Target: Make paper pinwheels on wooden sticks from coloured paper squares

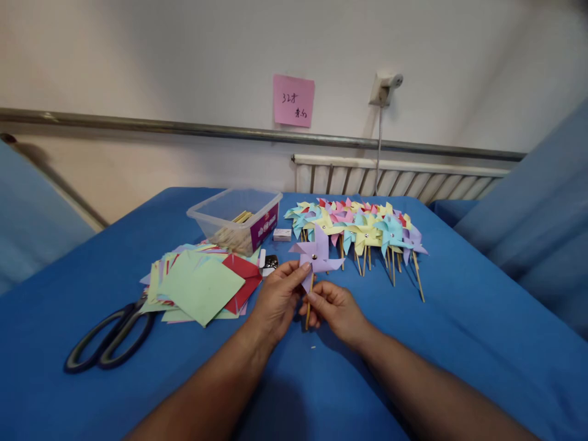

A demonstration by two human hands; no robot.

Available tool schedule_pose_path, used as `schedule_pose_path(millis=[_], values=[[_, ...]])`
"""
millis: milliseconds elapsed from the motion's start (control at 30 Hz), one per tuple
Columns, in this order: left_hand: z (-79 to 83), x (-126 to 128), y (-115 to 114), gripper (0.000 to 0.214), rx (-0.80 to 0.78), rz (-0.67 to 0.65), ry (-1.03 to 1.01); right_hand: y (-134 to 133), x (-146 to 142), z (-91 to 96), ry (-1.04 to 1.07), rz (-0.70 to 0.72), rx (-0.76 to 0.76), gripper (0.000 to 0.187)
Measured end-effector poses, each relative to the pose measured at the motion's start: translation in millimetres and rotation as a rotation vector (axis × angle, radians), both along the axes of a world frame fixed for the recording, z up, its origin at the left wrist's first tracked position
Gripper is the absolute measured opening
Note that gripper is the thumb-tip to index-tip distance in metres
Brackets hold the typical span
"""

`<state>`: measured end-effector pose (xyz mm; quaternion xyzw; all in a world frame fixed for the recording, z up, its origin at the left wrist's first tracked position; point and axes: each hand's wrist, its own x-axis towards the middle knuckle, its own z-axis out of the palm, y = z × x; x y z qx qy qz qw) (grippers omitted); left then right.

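A purple paper pinwheel (321, 248) with a pin at its centre is held upright in front of me. My left hand (281, 297) pinches it from the left, the thumb pressed near the middle of the paper. Lower down, my right hand (337, 309) grips its thin wooden stick between thumb and fingers. Both hands are closed, and some fingertips are hidden behind the stick. Beyond them lies a heap of finished pinwheels (366, 235) in yellow, blue, pink, red and purple, their sticks pointing toward me.
Left of my hands lies a pile of coloured paper squares (197, 285), with dark-handled scissors (108, 337) partly beneath. Behind stand a clear plastic box (215, 225) of wooden sticks, a small white box (282, 234) and an opened box of pins (270, 263). A blue cloth (463, 367) covers the table.
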<state>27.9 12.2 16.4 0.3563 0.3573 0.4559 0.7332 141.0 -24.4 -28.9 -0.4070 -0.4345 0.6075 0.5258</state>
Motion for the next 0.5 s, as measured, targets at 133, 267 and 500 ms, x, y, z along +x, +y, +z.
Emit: schedule_pose_path(millis=[133, 267, 500], values=[[0.8, 0.8, 1.2, 0.023, 0.037, 0.081, 0.025, -0.8, -1.0, -2.7, -0.015, 0.056, -0.007, 0.035], [0.9, 1.1, 2.5, 0.022, 0.052, 0.107, 0.026, -2.3, -1.1, -2.9, -0.038, 0.073, -0.009, 0.035], [1.8, 0.1, 1.2, 0.021, 0.027, 0.112, 0.003, -0.4, -0.1, -6.3, -0.047, 0.1, -0.016, 0.033]])
